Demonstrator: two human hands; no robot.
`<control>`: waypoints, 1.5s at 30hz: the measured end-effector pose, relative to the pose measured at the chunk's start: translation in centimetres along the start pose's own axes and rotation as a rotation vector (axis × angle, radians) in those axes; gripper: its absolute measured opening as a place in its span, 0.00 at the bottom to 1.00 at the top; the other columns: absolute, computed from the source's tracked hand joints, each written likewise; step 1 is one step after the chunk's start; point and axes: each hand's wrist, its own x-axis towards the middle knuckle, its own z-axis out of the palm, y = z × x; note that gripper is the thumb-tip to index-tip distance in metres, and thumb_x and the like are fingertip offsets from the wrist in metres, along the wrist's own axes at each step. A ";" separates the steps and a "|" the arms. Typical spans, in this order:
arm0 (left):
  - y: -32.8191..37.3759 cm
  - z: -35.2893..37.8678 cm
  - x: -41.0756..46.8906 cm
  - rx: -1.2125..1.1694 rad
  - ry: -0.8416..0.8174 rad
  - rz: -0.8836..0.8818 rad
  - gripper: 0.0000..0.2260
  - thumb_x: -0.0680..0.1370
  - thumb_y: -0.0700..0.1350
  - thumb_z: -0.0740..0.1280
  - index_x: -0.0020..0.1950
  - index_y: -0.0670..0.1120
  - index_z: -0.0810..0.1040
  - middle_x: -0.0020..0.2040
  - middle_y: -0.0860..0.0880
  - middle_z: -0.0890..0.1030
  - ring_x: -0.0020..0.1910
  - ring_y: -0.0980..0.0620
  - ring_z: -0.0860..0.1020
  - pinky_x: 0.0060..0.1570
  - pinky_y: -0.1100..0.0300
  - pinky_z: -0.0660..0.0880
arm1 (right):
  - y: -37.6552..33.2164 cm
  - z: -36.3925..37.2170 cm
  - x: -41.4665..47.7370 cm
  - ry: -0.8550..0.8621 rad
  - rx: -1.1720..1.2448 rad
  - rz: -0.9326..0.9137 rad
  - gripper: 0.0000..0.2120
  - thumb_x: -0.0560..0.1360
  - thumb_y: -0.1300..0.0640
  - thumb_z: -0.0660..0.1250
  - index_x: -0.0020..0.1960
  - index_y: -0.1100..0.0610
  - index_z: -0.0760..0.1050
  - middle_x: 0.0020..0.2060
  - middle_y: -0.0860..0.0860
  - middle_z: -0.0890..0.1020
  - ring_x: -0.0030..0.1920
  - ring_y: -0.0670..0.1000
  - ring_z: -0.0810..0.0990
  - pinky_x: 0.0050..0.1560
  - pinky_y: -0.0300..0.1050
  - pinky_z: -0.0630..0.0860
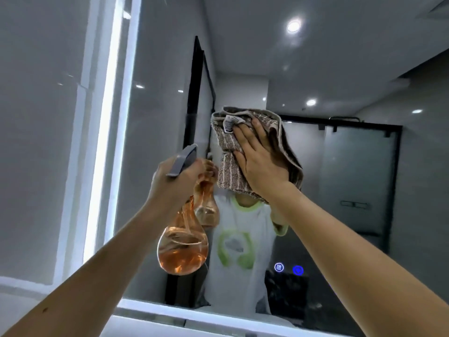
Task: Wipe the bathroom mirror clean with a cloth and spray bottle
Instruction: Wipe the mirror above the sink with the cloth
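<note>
Bright LED strip (pixel 102 132) glare (soft, edges warped).

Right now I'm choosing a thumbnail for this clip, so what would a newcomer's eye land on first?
Probably the striped brown cloth, pressed flat against the mirror by the right hand near the middle of the view. Just left of it, the left hand grips an orange see-through spray bottle, which is part full of liquid. The glowing white strip along the mirror's left edge also stands out.
</note>
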 end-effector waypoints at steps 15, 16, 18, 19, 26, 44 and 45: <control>0.0 11.1 -6.1 0.001 -0.037 -0.013 0.18 0.75 0.34 0.63 0.28 0.50 0.78 0.24 0.59 0.79 0.26 0.64 0.77 0.27 0.74 0.70 | 10.8 -0.7 -10.7 0.006 0.234 0.135 0.24 0.81 0.51 0.46 0.75 0.55 0.47 0.75 0.50 0.50 0.71 0.45 0.36 0.63 0.32 0.26; 0.1 11.3 -6.1 0.014 -0.041 -0.007 0.17 0.75 0.35 0.63 0.29 0.50 0.77 0.23 0.59 0.78 0.25 0.64 0.76 0.26 0.74 0.69 | 10.8 -0.6 -10.7 -0.005 0.242 0.137 0.24 0.82 0.51 0.47 0.75 0.55 0.45 0.76 0.49 0.49 0.71 0.45 0.34 0.63 0.33 0.26; 0.3 11.5 -5.8 0.029 -0.050 0.004 0.15 0.75 0.37 0.64 0.30 0.50 0.76 0.23 0.59 0.78 0.25 0.64 0.75 0.27 0.73 0.69 | 10.7 -0.5 -10.7 0.002 0.237 0.138 0.25 0.81 0.50 0.46 0.75 0.55 0.44 0.76 0.49 0.48 0.71 0.45 0.34 0.64 0.35 0.27; 0.5 11.5 -5.4 0.023 -0.049 0.000 0.14 0.75 0.38 0.64 0.30 0.50 0.76 0.23 0.59 0.78 0.25 0.64 0.75 0.27 0.73 0.69 | 10.7 -0.4 -10.8 0.017 0.234 0.142 0.25 0.80 0.49 0.45 0.75 0.55 0.46 0.76 0.50 0.50 0.72 0.45 0.35 0.66 0.37 0.29; 1.0 12.2 -3.2 0.041 0.001 0.012 0.14 0.74 0.41 0.63 0.29 0.50 0.74 0.19 0.58 0.74 0.21 0.62 0.72 0.29 0.64 0.69 | 10.0 -0.7 -10.5 -0.003 0.254 0.186 0.25 0.81 0.52 0.49 0.75 0.55 0.45 0.76 0.49 0.48 0.72 0.46 0.34 0.65 0.37 0.29; -0.1 10.0 -2.7 0.006 -0.092 -0.054 0.16 0.74 0.39 0.63 0.29 0.51 0.81 0.28 0.54 0.82 0.33 0.54 0.81 0.39 0.60 0.78 | 7.6 -1.3 -8.9 -0.072 0.214 0.159 0.27 0.81 0.48 0.49 0.76 0.54 0.45 0.76 0.47 0.46 0.74 0.50 0.35 0.71 0.44 0.38; 0.2 9.3 -2.7 -0.007 -0.082 -0.051 0.15 0.74 0.39 0.63 0.29 0.50 0.79 0.27 0.54 0.79 0.29 0.55 0.78 0.32 0.65 0.73 | 6.5 -1.4 -7.6 -0.076 0.213 0.104 0.27 0.81 0.48 0.49 0.76 0.54 0.45 0.76 0.48 0.46 0.74 0.50 0.35 0.71 0.44 0.37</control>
